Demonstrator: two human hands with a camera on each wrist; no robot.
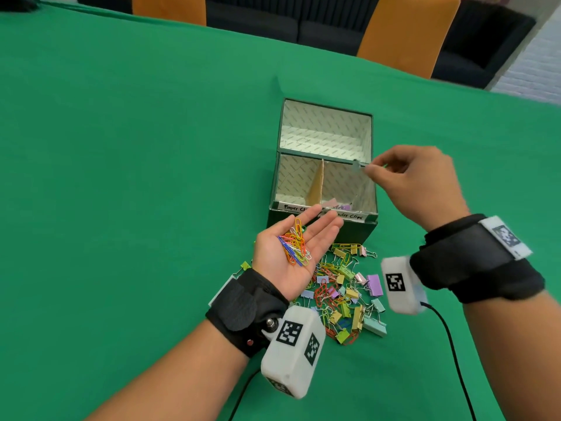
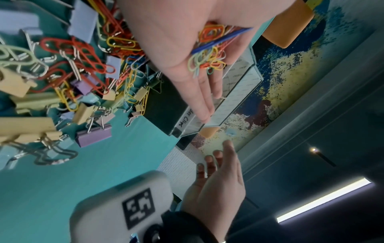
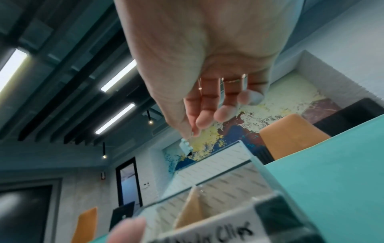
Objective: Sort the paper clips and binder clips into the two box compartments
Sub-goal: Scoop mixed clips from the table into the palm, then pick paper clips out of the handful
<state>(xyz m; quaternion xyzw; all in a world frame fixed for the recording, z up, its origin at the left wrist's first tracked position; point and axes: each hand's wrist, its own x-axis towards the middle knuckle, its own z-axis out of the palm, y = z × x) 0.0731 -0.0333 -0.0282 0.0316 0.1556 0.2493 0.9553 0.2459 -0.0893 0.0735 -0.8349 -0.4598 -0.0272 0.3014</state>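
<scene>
1. The left hand [image 2: 176, 41] lies palm-open, fingers straight, cradling a loose bunch of coloured wire paper clips [image 2: 209, 49].
2. Its fingertips reach over the dark green cardboard box [image 2: 164, 105], above the white label reading "Clips".
3. Beside the box, a mixed pile of pastel binder clips and coloured paper clips [image 2: 68, 74] rests on the green tablecloth [image 2: 62, 180].
4. Past the box, the right hand [image 2: 218, 180] hangs with fingers bent; it seems to pinch a blurred pale blue object [image 2: 230, 132].
</scene>
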